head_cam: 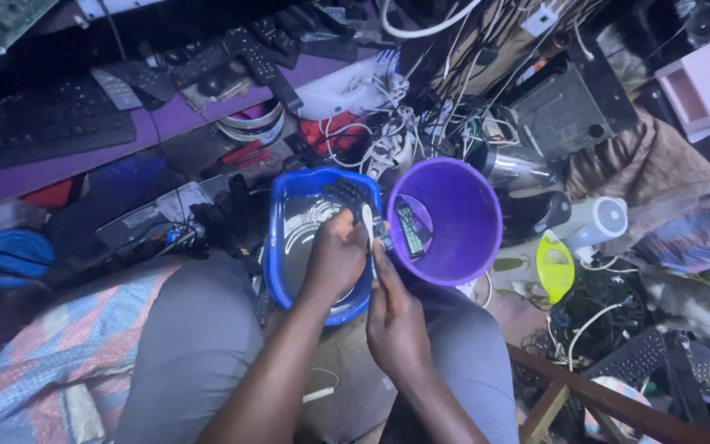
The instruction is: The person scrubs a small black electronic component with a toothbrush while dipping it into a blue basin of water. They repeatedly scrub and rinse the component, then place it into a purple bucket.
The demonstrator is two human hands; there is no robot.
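1. Seen from above, the left hand (334,255) is curled closed around a small white object (367,224), held over a blue basin (277,247) between the person's knees.
2. The right hand (394,316) sits just beside it; its fingers touch the object, but how tight the grip is cannot be told.
3. A purple bucket (462,247) touches the basin's right side, with a dark remote control (408,228) inside.
4. Tangled white cables (388,123), keyboards (51,123) and remotes crowd the space beyond.

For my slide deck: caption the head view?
Both hands hold a small white object above a blue basin, beside a purple bucket.
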